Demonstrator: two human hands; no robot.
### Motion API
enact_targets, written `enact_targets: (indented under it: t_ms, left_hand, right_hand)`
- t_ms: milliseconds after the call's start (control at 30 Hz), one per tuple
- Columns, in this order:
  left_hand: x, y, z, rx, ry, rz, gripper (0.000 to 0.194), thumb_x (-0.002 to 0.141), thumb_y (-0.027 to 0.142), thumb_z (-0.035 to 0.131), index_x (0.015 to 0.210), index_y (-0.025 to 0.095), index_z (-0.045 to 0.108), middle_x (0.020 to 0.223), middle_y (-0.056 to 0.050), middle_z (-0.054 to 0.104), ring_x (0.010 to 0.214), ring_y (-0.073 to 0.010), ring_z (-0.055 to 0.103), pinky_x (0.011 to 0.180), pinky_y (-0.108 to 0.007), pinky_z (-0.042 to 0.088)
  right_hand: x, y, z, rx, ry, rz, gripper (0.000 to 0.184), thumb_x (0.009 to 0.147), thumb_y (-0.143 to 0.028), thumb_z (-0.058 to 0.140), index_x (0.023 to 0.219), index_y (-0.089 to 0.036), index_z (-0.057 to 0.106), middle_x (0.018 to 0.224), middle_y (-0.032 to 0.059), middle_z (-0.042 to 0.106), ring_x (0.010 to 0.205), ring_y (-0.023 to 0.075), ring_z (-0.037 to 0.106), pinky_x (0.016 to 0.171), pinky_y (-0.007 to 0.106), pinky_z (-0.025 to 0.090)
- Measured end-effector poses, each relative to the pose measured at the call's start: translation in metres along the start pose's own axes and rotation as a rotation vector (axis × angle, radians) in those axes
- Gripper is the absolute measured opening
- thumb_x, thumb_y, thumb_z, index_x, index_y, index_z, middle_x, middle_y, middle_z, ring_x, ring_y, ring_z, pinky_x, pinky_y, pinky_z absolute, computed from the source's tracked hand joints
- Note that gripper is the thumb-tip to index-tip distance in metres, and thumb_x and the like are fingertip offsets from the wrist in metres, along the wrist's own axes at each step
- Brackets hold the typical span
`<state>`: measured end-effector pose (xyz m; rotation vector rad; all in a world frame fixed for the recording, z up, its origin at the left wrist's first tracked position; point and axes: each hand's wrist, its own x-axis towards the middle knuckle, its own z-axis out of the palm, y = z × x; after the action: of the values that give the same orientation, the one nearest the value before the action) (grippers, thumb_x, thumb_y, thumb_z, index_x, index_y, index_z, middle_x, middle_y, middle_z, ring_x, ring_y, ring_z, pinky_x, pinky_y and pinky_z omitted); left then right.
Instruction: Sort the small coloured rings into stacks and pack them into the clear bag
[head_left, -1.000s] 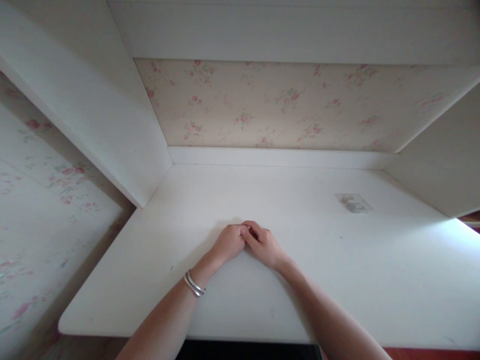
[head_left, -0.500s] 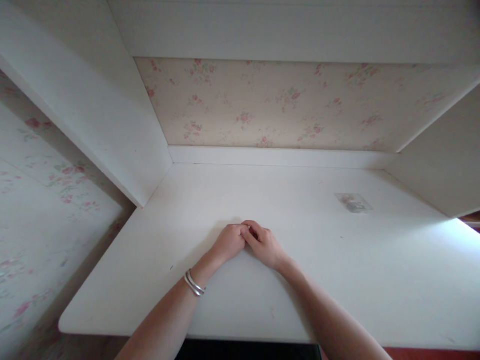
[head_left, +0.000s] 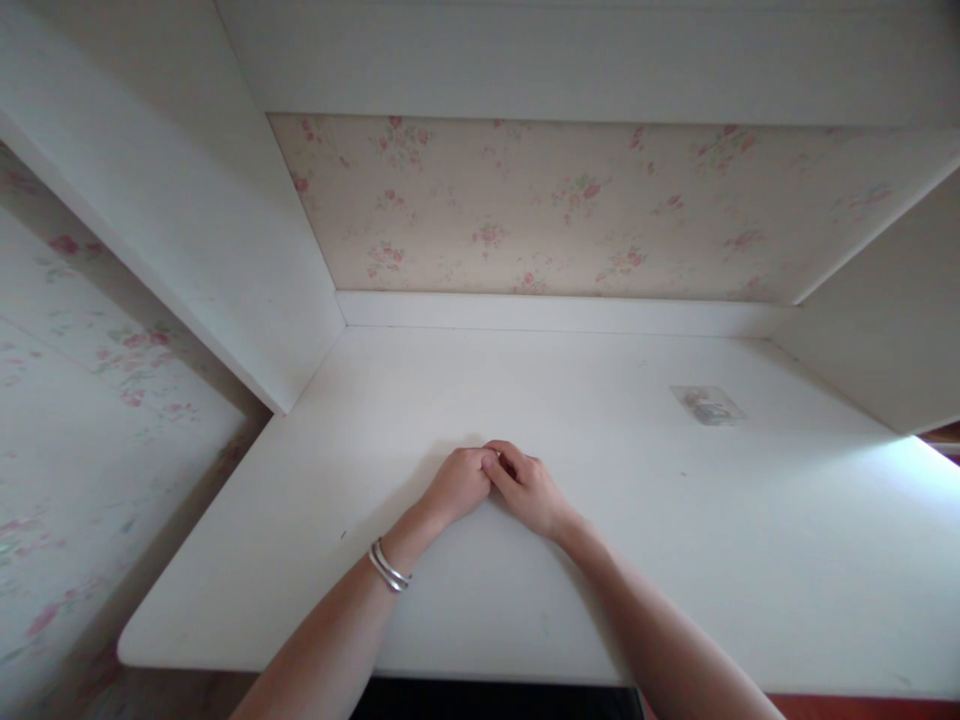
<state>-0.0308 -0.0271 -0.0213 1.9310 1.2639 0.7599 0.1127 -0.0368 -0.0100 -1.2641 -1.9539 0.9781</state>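
Observation:
Together on the white desktop (head_left: 480, 610) rest my left hand (head_left: 459, 482) and my right hand (head_left: 531, 492), clasped near the middle. My left hand is closed, knuckles up, its fingertips hidden beneath it. Against it my right hand is closed too, with its thumb and index finger touching the left hand's knuckles. No object shows between them. Two silver bangles (head_left: 389, 567) circle my left wrist.
A small clear sticker or packet (head_left: 706, 406) with a greyish print lies flat at the right. White side panels (head_left: 247, 270) and a low back ledge (head_left: 562, 313) border the desktop. Behind is floral wallpaper (head_left: 525, 210). The desk's rounded front corner (head_left: 129, 650) is at left.

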Motion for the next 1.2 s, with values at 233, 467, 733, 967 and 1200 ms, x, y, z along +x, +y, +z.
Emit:
enact_targets:
  t_ms: [233,467,733,967,1200]
  left_hand:
    - [0.0006,-0.0054,0.0032,0.011,0.008,-0.004,0.031,0.078,0.012,0.041,0.084,0.017,0.071,0.086,-0.004,0.072,0.082,-0.0168,0.064,0.072,-0.025,0.047]
    - [0.0002,-0.0037,0.0015,0.008,0.015,0.006,0.031,0.079,0.013,0.041,0.084,0.017,0.071,0.085,-0.004,0.072,0.081,-0.0167,0.064,0.071,-0.025,0.047]
    - [0.0001,-0.0020,0.0009,0.008,0.004,-0.008,0.030,0.078,0.012,0.041,0.083,0.017,0.071,0.087,-0.004,0.072,0.084,-0.0168,0.064,0.073,-0.024,0.048]
    - [-0.0002,-0.0013,0.0006,0.013,0.006,-0.019,0.031,0.077,0.012,0.041,0.083,0.017,0.071,0.086,-0.004,0.072,0.082,-0.0168,0.064,0.073,-0.025,0.048]
    - [0.0009,-0.0023,0.0021,0.009,0.002,-0.018,0.031,0.077,0.011,0.042,0.083,0.017,0.071,0.086,-0.004,0.072,0.082,-0.0164,0.064,0.073,-0.025,0.048]
  right_hand:
    - [0.0005,0.0006,0.0005,0.001,-0.009,0.002,0.032,0.092,-0.043,0.039,0.106,-0.022,0.057,0.080,0.0013,0.065,0.072,0.0138,0.059,0.067,0.025,0.042]
    - [0.0001,0.0005,-0.0001,-0.003,-0.007,0.008,0.031,0.092,-0.043,0.039,0.107,-0.022,0.058,0.080,0.0014,0.066,0.071,0.0140,0.059,0.067,0.025,0.042]
    - [0.0002,-0.0004,-0.0001,-0.006,-0.004,0.013,0.032,0.092,-0.043,0.039,0.107,-0.022,0.058,0.081,0.0021,0.066,0.073,0.0145,0.059,0.068,0.025,0.042]
    - [0.0000,-0.0005,-0.0004,-0.003,-0.007,0.005,0.031,0.092,-0.042,0.039,0.106,-0.022,0.058,0.082,0.0017,0.066,0.073,0.0140,0.059,0.068,0.025,0.042]
    - [0.0011,0.0003,-0.0002,-0.019,-0.008,-0.004,0.031,0.092,-0.042,0.039,0.107,-0.022,0.058,0.083,0.0021,0.066,0.074,0.0146,0.060,0.068,0.026,0.042]
